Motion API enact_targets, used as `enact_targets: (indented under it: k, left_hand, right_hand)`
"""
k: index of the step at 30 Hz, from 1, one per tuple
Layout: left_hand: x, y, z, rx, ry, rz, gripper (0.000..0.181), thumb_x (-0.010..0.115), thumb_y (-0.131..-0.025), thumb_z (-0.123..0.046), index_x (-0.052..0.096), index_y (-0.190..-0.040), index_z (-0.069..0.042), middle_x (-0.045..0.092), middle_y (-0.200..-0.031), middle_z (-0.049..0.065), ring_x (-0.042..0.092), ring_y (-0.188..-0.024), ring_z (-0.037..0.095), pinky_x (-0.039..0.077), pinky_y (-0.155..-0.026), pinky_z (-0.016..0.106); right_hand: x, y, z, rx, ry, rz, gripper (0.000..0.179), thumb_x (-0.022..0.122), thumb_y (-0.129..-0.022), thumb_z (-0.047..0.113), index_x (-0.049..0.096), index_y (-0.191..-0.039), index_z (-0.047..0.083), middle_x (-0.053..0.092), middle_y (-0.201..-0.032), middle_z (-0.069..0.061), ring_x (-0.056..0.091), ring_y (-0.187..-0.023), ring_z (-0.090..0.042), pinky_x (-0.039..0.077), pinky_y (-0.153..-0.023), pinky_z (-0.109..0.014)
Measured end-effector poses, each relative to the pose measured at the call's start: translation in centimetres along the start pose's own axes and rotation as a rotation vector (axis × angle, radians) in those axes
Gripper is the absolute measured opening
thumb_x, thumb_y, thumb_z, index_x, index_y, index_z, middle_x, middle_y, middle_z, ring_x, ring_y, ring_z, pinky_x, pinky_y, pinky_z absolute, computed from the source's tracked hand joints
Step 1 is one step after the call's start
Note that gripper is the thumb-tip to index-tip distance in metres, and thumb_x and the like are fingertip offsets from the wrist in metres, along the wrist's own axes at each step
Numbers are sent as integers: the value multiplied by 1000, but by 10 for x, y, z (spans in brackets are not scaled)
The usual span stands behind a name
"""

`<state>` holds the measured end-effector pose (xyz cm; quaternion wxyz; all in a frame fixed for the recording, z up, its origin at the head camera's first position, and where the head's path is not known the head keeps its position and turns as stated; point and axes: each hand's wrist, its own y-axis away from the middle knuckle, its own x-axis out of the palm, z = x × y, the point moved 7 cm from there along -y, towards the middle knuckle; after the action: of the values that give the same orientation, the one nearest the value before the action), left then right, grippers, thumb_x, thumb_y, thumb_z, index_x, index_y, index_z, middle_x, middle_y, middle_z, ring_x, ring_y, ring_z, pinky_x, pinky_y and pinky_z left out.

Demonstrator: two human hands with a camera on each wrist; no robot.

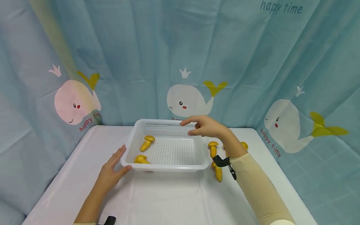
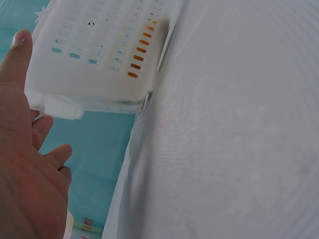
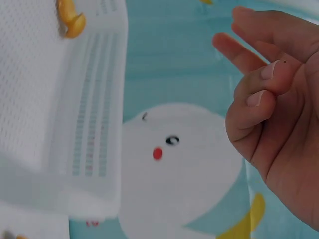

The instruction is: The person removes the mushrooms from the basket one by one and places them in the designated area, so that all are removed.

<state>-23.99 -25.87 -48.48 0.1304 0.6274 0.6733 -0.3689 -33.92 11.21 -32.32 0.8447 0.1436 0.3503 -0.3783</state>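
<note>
A white perforated plastic basket (image 1: 168,167) stands on the table. Two yellow mushrooms lie inside at its left: one mushroom (image 1: 147,143) further back, another mushroom (image 1: 141,159) in the front corner. My left hand (image 1: 111,175) is at the basket's left end, thumb and fingers spread along the rim; the left wrist view shows them right by its wall. Over the basket's back right part hovers my right hand (image 1: 208,126), holding nothing. Its index finger and thumb are apart, while the other fingers bend loosely, as the right wrist view (image 3: 279,94) shows.
Right of the basket lie several more yellow mushrooms, among them one upright-looking mushroom (image 1: 213,149) and one mushroom (image 1: 218,172) nearer the front; my right forearm partly hides others. A blue curtain (image 1: 135,62) with whale prints hangs behind the white table (image 1: 168,200).
</note>
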Motion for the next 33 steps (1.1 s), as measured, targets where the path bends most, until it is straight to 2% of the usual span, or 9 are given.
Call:
enact_targets:
  k: [4,10,16,21,25,28,30,33]
  left_hand:
    - [0,0,0,0,1,2,90,83,-87,-30,33,-161,-32,30,-168,-1,28,-154,35,16,-129,38]
    - [0,-1,1,-4,2,5,90,83,-86,-32,33,-161,-32,30,-168,-2,27,-155,36,19,-127,53]
    - [0,-1,2,-12,11,7,91,84,-86,-32,33,-161,-32,30,-168,-1,27,-155,37,22,-123,62]
    - [0,-1,2,-10,5,8,91,84,-86,-33,33,-161,-32,30,-168,-2,27,-154,37,24,-121,66]
    - [-1,0,2,-4,0,5,90,83,-86,-35,33,-161,-33,30,-167,-3,28,-154,37,23,-123,61]
    - [-2,0,1,9,-3,-2,89,83,-86,-34,33,-161,-32,31,-167,-2,29,-154,36,20,-128,45]
    - [-2,0,2,15,-4,-2,89,83,-87,-34,33,-161,-32,31,-167,-2,30,-153,37,18,-128,40]
    - [-2,-1,2,20,0,0,89,83,-87,-34,34,-161,-31,32,-167,2,31,-152,40,19,-128,44]
  right_hand:
    - [10,-25,12,-3,-2,58,38,76,-94,24,69,-127,41,63,-134,16,38,-52,-18,41,-49,-25]
    - [27,-58,25,-24,-5,141,38,74,-96,23,68,-130,39,65,-132,13,39,-54,-17,41,-49,-25]
    - [46,-87,32,-27,-16,214,38,75,-96,23,68,-130,36,64,-135,9,37,-50,-16,39,-48,-25]
    - [65,-107,34,-33,-38,253,37,75,-95,22,69,-128,37,62,-136,14,37,-51,-16,40,-50,-26]
    - [82,-123,34,-48,-27,276,37,75,-94,23,70,-128,38,61,-135,19,39,-50,-17,42,-50,-28]
    - [94,-135,33,-59,-8,293,37,75,-94,23,70,-128,36,61,-135,18,41,-49,-17,45,-50,-30]
    - [103,-142,33,-62,-3,308,36,76,-94,23,70,-128,35,62,-133,18,42,-49,-18,45,-50,-29]
    - [117,-149,31,-48,-20,330,34,76,-94,22,71,-126,32,64,-130,17,42,-49,-17,43,-48,-25]
